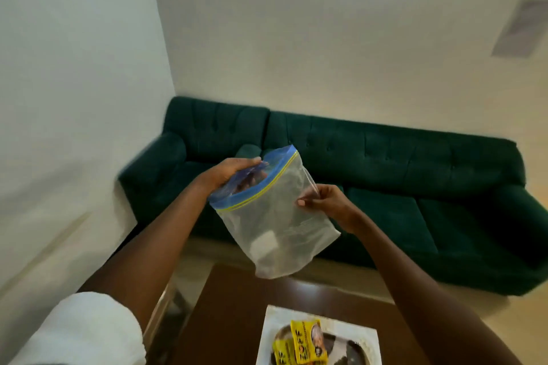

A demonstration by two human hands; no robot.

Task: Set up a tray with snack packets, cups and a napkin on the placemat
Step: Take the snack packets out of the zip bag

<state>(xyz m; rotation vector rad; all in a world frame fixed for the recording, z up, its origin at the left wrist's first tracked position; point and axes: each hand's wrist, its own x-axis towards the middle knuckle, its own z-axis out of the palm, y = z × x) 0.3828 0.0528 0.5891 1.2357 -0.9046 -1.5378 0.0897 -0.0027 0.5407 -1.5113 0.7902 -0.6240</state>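
I hold a clear zip bag (275, 222) with a blue and yellow seal up in the air over the table. My left hand (228, 173) reaches into its open mouth, fingers inside the blue rim. My right hand (323, 201) pinches the bag's right side. Something white and folded lies in the bottom of the bag. Below, a dark tray (353, 350) sits on a pale placemat (272, 326), and two yellow snack packets (305, 341) lie on the tray. No cups are in view.
The placemat lies on a brown wooden table (225, 320). A dark green sofa (385, 175) stands behind it against a white wall. A white wall runs along the left.
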